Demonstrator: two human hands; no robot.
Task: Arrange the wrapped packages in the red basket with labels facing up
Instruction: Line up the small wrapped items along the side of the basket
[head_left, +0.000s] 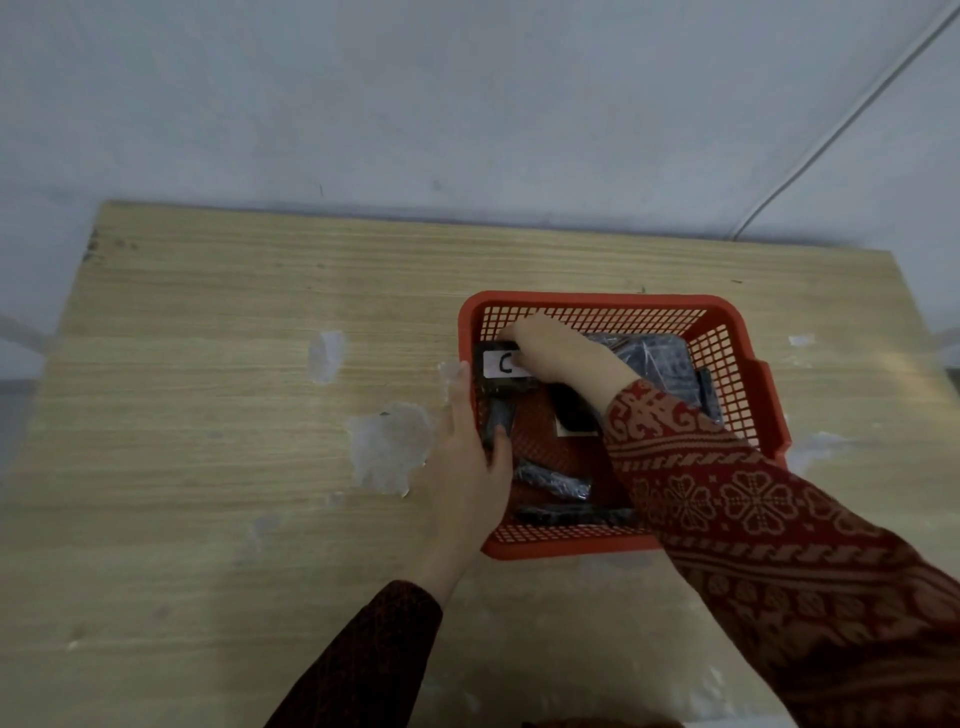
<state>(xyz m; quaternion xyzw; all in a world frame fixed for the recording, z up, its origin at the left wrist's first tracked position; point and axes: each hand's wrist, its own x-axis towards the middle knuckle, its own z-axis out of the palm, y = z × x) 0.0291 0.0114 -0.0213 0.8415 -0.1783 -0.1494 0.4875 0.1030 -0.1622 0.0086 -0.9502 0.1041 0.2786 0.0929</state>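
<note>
A red mesh basket (727, 332) stands right of the table's middle. Inside lie several dark plastic-wrapped packages. One at the far left corner shows a white label marked "C" (500, 364) facing up, and my right hand (556, 353) rests on it with fingers curled over its far edge. A larger wrapped package (654, 364) lies at the back right. Two slim ones (553, 480) lie near the front wall. My left hand (467, 457) grips the basket's left wall, thumb inside touching a dark package (497, 415).
The wooden table (208, 415) has pale scuffed patches left of the basket. A wall runs along the table's far edge, with a white cable (831, 135) going down it at the right. My patterned sleeve (753, 519) crosses the basket's near right corner.
</note>
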